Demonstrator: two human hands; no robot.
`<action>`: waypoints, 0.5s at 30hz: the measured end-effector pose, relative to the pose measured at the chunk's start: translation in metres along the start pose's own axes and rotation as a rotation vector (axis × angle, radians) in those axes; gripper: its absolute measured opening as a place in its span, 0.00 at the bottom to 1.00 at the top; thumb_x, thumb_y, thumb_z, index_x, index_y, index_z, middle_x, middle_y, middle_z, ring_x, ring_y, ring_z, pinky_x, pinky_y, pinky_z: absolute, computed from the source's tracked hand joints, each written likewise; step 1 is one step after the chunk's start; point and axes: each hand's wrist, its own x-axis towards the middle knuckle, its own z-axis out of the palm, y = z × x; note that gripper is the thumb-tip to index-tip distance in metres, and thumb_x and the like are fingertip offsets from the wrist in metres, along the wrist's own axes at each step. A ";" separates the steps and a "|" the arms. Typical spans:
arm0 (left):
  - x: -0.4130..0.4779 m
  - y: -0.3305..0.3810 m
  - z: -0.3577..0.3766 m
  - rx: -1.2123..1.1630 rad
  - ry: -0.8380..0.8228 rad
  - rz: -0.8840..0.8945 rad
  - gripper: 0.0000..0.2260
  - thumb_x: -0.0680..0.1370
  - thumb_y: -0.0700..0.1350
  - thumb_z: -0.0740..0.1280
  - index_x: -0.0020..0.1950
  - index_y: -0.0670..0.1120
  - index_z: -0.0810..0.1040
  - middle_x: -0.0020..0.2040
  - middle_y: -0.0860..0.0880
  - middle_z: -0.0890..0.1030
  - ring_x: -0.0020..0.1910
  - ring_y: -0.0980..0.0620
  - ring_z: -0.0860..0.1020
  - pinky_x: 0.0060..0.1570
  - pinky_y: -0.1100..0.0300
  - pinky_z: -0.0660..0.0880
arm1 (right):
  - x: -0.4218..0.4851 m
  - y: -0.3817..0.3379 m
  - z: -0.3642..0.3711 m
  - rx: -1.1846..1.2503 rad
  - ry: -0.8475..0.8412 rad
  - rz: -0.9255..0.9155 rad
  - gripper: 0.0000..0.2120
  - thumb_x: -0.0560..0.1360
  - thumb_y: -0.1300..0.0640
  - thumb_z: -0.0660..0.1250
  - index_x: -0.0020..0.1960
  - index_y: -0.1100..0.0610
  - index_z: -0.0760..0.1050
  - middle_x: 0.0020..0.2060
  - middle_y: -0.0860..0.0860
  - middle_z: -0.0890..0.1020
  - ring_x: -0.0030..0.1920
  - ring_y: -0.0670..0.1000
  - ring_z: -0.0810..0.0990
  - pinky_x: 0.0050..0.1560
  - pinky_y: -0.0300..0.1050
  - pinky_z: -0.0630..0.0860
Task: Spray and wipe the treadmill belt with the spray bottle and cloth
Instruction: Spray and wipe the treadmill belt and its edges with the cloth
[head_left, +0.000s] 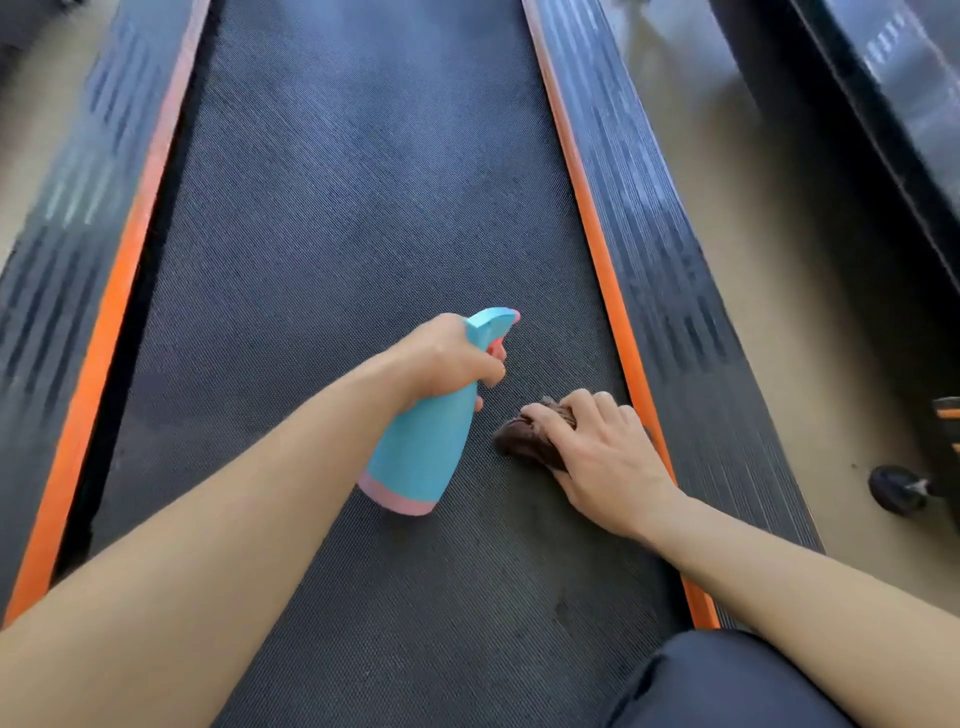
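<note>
Head view: left hand (447, 358) grips teal spray bottle (421, 447) above treadmill belt (337, 208); right hand (597, 447) clutches brown cloth (524, 439), pressed onto belt.

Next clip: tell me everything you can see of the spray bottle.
The spray bottle is opaque teal, plastic-looking, with a pink base band and a pink nozzle tip and trigger. The left hand grips its neck, fingers at the trigger. It tilts over the belt, base toward the camera, nozzle pointing away, just left of the cloth.
</note>
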 end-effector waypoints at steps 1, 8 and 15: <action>0.002 0.003 0.002 0.008 0.004 -0.001 0.06 0.72 0.38 0.73 0.47 0.45 0.84 0.43 0.47 0.83 0.34 0.45 0.85 0.47 0.47 0.86 | 0.001 0.000 0.000 -0.002 0.003 0.006 0.31 0.68 0.49 0.74 0.70 0.49 0.71 0.53 0.55 0.75 0.49 0.60 0.73 0.43 0.54 0.72; 0.000 -0.003 0.008 0.057 0.071 -0.025 0.04 0.72 0.38 0.71 0.42 0.47 0.80 0.37 0.48 0.82 0.35 0.45 0.88 0.48 0.48 0.85 | 0.007 0.000 0.003 -0.021 0.059 0.022 0.28 0.71 0.50 0.71 0.71 0.49 0.71 0.53 0.56 0.75 0.49 0.61 0.73 0.43 0.55 0.71; -0.002 -0.016 -0.015 -0.161 0.129 0.017 0.13 0.63 0.44 0.73 0.46 0.43 0.82 0.43 0.50 0.84 0.38 0.46 0.85 0.49 0.37 0.86 | 0.116 0.018 0.013 -0.054 0.024 0.322 0.24 0.77 0.49 0.67 0.71 0.48 0.67 0.60 0.58 0.72 0.57 0.62 0.72 0.53 0.57 0.71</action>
